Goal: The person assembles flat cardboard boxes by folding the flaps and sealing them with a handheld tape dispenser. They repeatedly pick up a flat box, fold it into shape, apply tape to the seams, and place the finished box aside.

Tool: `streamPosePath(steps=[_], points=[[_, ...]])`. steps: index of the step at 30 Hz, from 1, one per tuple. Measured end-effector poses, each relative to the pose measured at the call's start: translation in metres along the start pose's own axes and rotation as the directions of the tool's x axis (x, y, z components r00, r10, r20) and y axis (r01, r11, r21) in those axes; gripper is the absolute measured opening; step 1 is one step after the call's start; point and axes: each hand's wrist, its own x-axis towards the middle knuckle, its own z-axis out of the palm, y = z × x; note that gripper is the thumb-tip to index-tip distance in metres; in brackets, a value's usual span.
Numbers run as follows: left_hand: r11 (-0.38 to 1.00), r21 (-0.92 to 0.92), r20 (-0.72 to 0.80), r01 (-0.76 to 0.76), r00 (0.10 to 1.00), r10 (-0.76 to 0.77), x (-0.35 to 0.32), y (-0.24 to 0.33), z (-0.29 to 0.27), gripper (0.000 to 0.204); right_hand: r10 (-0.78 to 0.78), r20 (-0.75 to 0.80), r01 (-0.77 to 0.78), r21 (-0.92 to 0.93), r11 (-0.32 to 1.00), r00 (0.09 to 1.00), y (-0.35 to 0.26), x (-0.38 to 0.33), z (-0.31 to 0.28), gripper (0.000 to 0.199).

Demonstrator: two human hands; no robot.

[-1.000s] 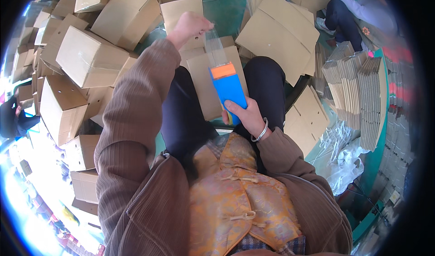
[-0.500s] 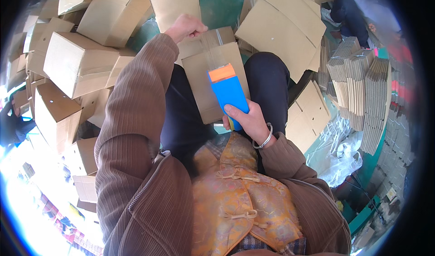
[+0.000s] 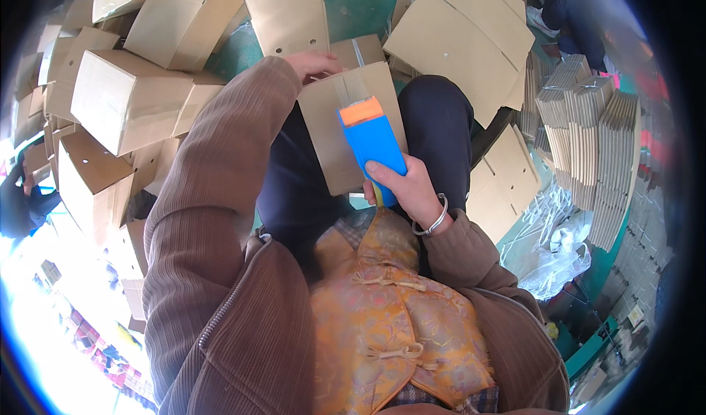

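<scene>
tape run down the seam of a box on the lap

the blue plastic tape dispenser with an orange front end lay on top of the brown cardboard box resting across the person's dark-trousered knees. its long axis ran up and down the view, along the box's centre seam, with the orange end pointing away from the body and the blue handle end toward it. the right hand was wrapped around the handle end, fingers curled over the blue casing, a silver bangle at the wrist. the left hand gripped the far edge of the box, fingers bent over the flap, steadying it.

the step in hand looked like sealing the top flaps with tape. the next move would likely call for a firm pull along the seam while the far edge was held down.

around the lap lay more assembled cardboard boxes, and flat folded cartons stood stacked at the right on the green floor.
</scene>
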Motion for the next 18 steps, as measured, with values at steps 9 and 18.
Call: streamPosePath(steps=[9,18], points=[[0.856,0.482,0.163,-0.188,0.979,0.123,-0.027,0.018,-0.007,0.047,0.021,-0.043,-0.022,-0.038,0.999,0.999,0.001,0.000,0.003,0.030],[0.541,0.816,-0.082,-0.203,0.886,0.457,-0.061,0.022,0.054,0.079,-0.040,-0.020,0.039,-0.058,0.998,0.999,0.006,0.002,0.002,0.030]])
